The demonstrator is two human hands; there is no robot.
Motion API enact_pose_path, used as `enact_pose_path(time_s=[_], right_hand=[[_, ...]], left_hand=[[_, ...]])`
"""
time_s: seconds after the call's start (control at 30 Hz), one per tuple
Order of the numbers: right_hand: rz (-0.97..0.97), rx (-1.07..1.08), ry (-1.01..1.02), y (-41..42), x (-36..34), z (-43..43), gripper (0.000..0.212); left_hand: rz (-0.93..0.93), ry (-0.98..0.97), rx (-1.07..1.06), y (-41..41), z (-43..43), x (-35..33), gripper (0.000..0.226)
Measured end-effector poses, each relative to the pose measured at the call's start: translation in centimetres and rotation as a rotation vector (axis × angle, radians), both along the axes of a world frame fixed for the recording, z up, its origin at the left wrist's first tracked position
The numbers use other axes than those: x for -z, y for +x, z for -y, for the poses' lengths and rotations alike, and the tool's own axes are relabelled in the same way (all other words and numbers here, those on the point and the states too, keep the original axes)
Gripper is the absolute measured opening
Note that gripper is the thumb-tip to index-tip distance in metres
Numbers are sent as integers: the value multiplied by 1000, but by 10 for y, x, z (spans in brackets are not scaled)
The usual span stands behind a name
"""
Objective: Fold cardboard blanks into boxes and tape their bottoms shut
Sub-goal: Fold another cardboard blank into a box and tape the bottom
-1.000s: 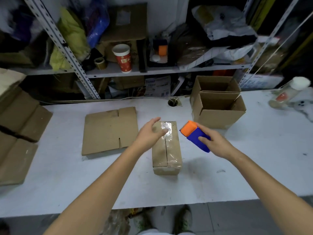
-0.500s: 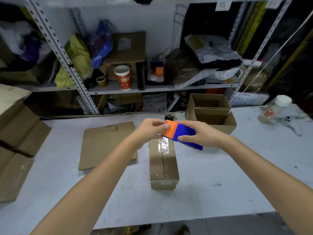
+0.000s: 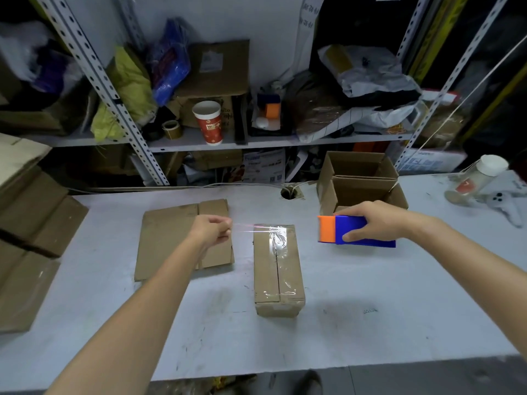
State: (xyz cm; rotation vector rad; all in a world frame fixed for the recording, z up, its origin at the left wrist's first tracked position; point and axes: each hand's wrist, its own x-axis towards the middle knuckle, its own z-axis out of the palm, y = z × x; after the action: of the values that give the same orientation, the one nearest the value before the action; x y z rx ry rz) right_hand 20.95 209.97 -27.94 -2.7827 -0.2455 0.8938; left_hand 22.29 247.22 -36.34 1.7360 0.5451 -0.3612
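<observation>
A small folded cardboard box [image 3: 278, 273] lies bottom-up in the middle of the white table [image 3: 370, 323], with clear tape along its centre seam. My right hand [image 3: 379, 223] grips a blue and orange tape dispenser [image 3: 352, 232] above the table, right of the box. My left hand [image 3: 212, 230] pinches the free end of a clear tape strip [image 3: 256, 229], which stretches across the far end of the box toward the dispenser. A flat cardboard blank [image 3: 182, 238] lies on the table under my left hand.
Two open boxes [image 3: 360, 181] stand at the back right. Flat cardboard stacks [image 3: 25, 223] sit at the left edge. A bottle [image 3: 476, 178] and a white toy [image 3: 504, 201] lie far right. A cluttered shelf with a red cup [image 3: 209, 122] runs behind the table.
My hands were together above the box's far end; now they have pulled apart, the left to the left with the tape end, the right to the right with the dispenser, drawing out tape.
</observation>
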Motion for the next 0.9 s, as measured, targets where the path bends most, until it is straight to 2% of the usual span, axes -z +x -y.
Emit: enact_pose_path(time_s=[0.27, 0.43, 0.5, 0.63, 0.73, 0.83, 0.9], right_hand=[[-59, 19, -69, 48, 26, 0, 71], [-118, 12, -140, 57, 48, -16, 67], [-138, 32, -136, 57, 58, -23, 68], [-128, 50, -77, 51, 79, -40, 70], [-110, 56, -20, 46, 88, -50, 67], [-109, 88, 3, 44, 91, -49, 67], [-103, 83, -11, 43, 92, -49, 68]], left_hand=[[48, 35, 37, 24, 15, 16, 17], [-33, 238, 56, 32, 25, 49, 13], [-72, 228, 42, 28, 31, 63, 12], [-125, 105, 15, 22, 47, 80, 25], [-213, -3, 9, 19, 54, 83, 44], [-257, 159, 120, 16, 46, 72, 76], [-212, 145, 137, 13, 44, 64, 70]])
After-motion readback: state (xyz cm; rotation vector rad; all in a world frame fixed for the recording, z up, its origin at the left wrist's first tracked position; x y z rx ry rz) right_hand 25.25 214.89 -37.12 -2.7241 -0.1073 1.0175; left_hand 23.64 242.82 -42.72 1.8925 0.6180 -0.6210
